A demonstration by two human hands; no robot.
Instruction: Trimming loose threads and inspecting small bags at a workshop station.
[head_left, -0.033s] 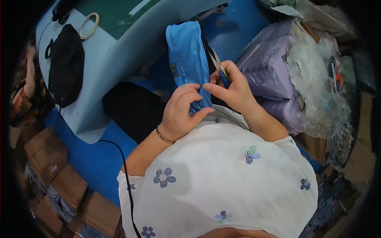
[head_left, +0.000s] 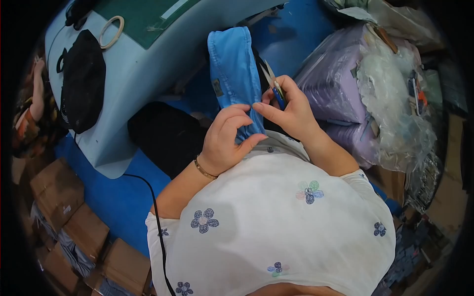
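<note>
In front of my body hangs a sewn bright blue fabric piece with stitched edges and a small dark label on its left side. My left hand is closed on its lower part, fingers and thumb bunching the cloth. My right hand holds a pair of small scissors with blue on the handle, blades apart and pointing up and away. The thumb of that hand presses at the right edge of the blue fabric, near my left fingertips. The right hand's lower fingers are partly hidden.
A light blue table at the left carries a black pouch, a tape ring and a green mat. Plastic-wrapped purple bundles stand at the right. Cardboard boxes lie lower left. A black cable crosses my left sleeve.
</note>
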